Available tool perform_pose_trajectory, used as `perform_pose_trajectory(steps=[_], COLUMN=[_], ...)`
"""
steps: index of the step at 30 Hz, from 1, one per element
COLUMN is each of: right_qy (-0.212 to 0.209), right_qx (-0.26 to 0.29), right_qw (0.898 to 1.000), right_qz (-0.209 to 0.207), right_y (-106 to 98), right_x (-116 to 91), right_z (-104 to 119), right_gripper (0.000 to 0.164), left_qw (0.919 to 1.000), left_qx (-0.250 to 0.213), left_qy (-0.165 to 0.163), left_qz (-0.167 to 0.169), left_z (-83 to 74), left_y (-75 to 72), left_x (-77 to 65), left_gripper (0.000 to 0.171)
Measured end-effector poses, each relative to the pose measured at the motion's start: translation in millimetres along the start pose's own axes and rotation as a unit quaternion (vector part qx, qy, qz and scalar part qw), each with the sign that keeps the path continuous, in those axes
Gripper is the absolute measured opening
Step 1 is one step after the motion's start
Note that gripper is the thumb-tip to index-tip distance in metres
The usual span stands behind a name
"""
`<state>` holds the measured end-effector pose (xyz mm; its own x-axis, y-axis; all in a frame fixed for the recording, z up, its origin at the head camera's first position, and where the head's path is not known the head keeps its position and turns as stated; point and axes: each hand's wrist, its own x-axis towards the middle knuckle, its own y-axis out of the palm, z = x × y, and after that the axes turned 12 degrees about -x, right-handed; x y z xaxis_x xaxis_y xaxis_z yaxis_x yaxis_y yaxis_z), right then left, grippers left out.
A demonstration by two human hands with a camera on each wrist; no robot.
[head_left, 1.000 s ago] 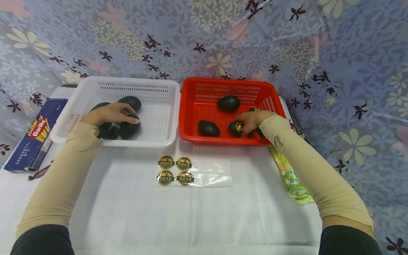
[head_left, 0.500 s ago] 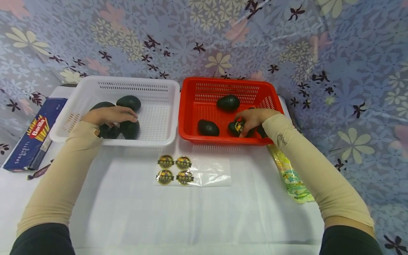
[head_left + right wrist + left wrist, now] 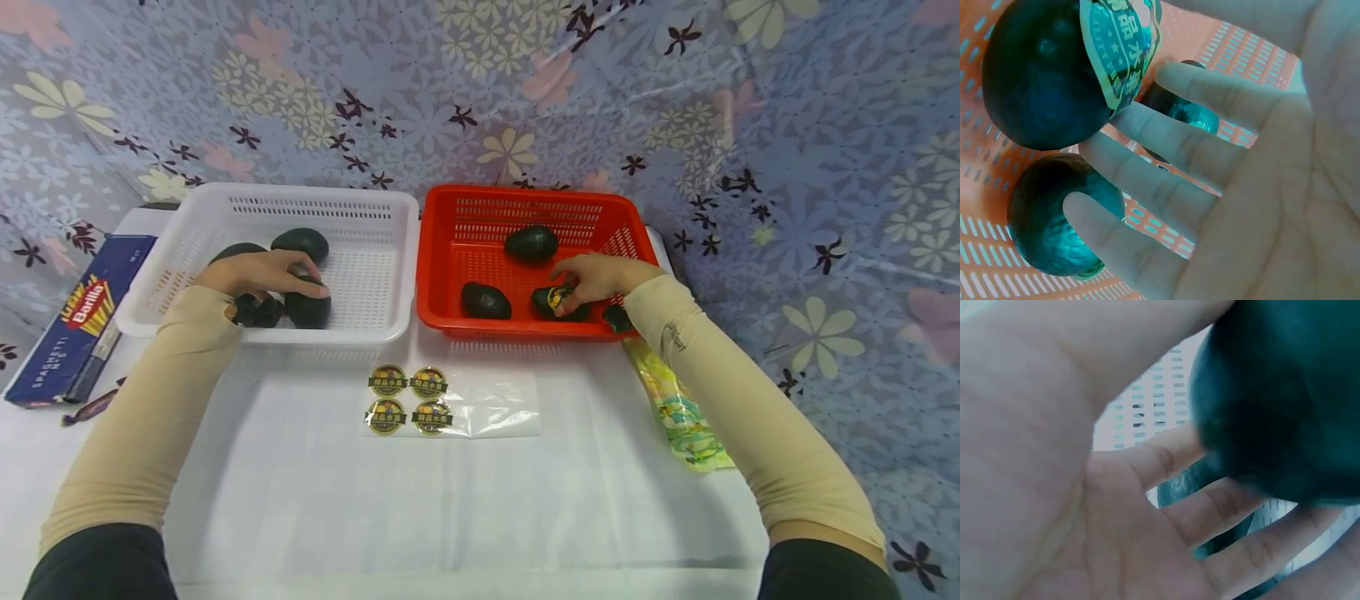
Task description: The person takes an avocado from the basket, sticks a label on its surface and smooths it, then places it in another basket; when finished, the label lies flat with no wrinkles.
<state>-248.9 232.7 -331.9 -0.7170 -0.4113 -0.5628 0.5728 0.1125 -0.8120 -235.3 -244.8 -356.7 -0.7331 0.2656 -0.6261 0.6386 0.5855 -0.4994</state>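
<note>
In the white basket my left hand lies over a dark green avocado, holding it between fingers and thumb. The left wrist view shows that avocado in front of my spread fingers, the fingertips hidden behind it. Inside the red basket my right hand touches an avocado that bears a black-and-gold round sticker. Seen from the right wrist, the fingers are nearly straight, some of their tips against the labelled avocado.
More avocados lie in both baskets, one at the back of the red one. A clear sheet with several round stickers lies in front. A blue spaghetti box stands left; a yellow-green packet lies right.
My right hand has drawn back slightly to the right, uncovering more of the labelled avocado. The left fingers lifted a little, then came back down over their avocado.
</note>
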Motion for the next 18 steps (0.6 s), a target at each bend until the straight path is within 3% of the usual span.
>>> perform_pose_trajectory(steps=[5,11,18], right_qy=[0.005,0.003,-0.014], right_qx=[0.001,-0.01,-0.002], right_qw=[1.0,0.999,0.998], right_qz=[-0.008,-0.031,-0.058], right_y=[0,-3,-5], right_x=[-4,-15,-28], right_z=[0,2,4], right_gripper=[0.066,0.064,0.062], left_qw=[0.9999,0.9997,0.9939], left_qx=[0.01,-0.014,-0.09], left_qy=[-0.008,-0.006,0.024], left_qz=[0.002,-0.017,-0.059], left_z=[-0.8,-0.8,-1.7], left_y=[0.7,-0.7,-2.4], left_x=[0.9,-4.9,-13.1], left_gripper=[0.066,0.072,0.074])
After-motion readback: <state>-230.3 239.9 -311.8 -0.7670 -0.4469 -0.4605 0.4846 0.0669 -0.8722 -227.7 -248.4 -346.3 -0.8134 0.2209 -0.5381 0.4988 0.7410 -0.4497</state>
